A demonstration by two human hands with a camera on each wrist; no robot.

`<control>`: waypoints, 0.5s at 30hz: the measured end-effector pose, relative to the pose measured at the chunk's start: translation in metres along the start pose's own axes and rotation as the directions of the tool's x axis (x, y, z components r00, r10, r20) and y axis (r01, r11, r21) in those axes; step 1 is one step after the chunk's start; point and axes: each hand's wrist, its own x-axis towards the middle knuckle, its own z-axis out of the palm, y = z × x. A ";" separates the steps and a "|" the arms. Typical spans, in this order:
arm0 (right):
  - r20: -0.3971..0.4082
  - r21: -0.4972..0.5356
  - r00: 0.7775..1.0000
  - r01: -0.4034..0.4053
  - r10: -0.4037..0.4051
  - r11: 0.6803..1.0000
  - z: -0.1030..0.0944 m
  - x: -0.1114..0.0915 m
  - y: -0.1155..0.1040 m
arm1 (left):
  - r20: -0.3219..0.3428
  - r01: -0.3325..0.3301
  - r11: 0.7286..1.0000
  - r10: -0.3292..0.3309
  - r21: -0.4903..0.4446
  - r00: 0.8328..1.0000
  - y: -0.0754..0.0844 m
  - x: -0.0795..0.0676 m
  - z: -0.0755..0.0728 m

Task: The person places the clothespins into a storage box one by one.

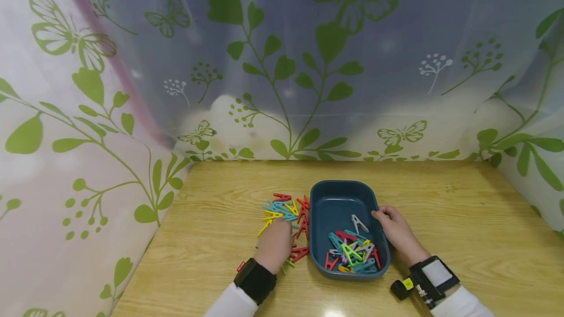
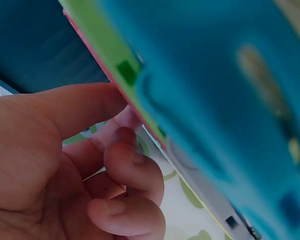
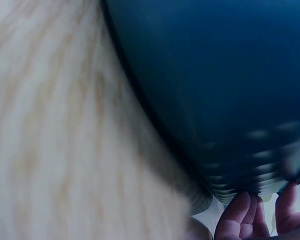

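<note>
My left hand (image 1: 274, 242) is over a loose pile of colored plastic clothespins (image 1: 282, 207) left of the dark blue bin. Up close in the left wrist view, its thumb and forefinger (image 2: 90, 107) pinch at the edge of a clothespin; nearer clips, green and blue, partly hide the tips. My right hand (image 1: 398, 231) grips the right rim of the bin (image 1: 343, 190), thumb on top and fingers (image 3: 240, 215) against the outer wall. Inside the bin's near end lies a heap of mixed clothespins (image 1: 352, 253), with a grey clothespin (image 1: 359, 223) just beyond it.
The wooden table (image 1: 449, 209) runs back to a patterned curtain (image 1: 282, 62) with green leaves and butterflies. A further curtain side (image 1: 79, 160) borders the table's left edge. Red clothespins (image 1: 303, 229) lie against the bin's left wall.
</note>
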 end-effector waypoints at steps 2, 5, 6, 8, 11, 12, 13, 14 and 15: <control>0.001 0.005 1.000 0.000 0.000 1.000 0.000 0.000 0.000 | 0.013 0.007 1.000 -0.007 -0.010 1.000 -0.001 0.001 -0.001; 0.005 0.007 1.000 -0.003 0.003 1.000 0.000 0.000 -0.001 | 0.025 0.009 1.000 -0.008 -0.018 1.000 -0.002 0.001 -0.002; 0.006 0.007 1.000 -0.004 0.004 1.000 0.000 -0.001 -0.001 | 0.029 0.010 1.000 -0.009 -0.028 1.000 -0.002 0.002 -0.003; 0.008 0.010 1.000 -0.004 0.004 1.000 0.000 0.000 -0.001 | 0.023 0.004 0.999 -0.002 -0.054 1.000 -0.002 0.003 -0.005; 0.008 0.012 1.000 -0.003 0.003 1.000 0.000 0.000 0.000 | -0.004 0.003 0.995 -0.003 -0.100 1.000 -0.002 0.005 -0.009; 0.008 0.013 1.000 -0.002 0.002 1.000 0.000 0.000 0.000 | -0.019 -0.001 0.994 -0.001 -0.113 1.000 -0.002 0.006 -0.011; 0.007 0.013 1.000 -0.002 0.002 1.000 0.000 0.000 0.000 | -0.037 -0.006 0.992 0.001 -0.129 0.999 -0.002 0.006 -0.013; 0.006 0.013 1.000 0.000 0.000 1.000 0.000 0.000 0.000 | -0.050 -0.003 0.989 -0.004 -0.149 0.999 -0.001 0.007 -0.015; 0.005 0.013 1.000 0.001 -0.001 1.000 0.000 0.000 0.000 | -0.057 -0.002 0.986 -0.008 -0.164 0.998 0.001 0.007 -0.017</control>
